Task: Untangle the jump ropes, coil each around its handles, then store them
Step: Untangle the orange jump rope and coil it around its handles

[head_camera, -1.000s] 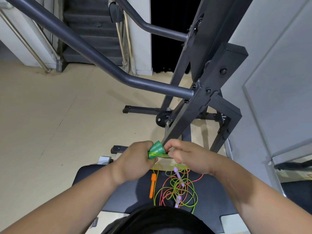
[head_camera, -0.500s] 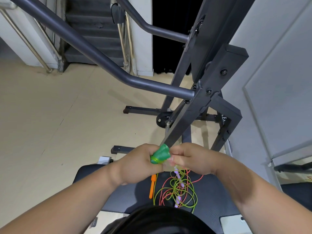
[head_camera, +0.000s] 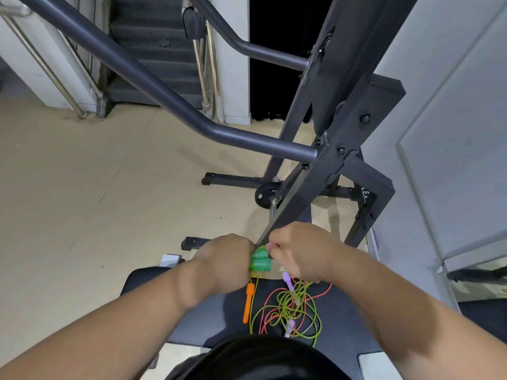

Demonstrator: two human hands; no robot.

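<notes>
The left hand [head_camera: 225,259] holds its grip curled tight round the two green handles [head_camera: 260,260], kept side by side above the near edge of the black padded tabletop [head_camera: 208,311]. The right hand [head_camera: 299,250] has its grip pinched on the green rope [head_camera: 288,305] right beside the handles. The rest of that rope lies below in loose loops on the tabletop, tangled with a red rope [head_camera: 325,290] and purple handles [head_camera: 287,279]. An orange handle [head_camera: 248,303] lies just left of the tangle.
</notes>
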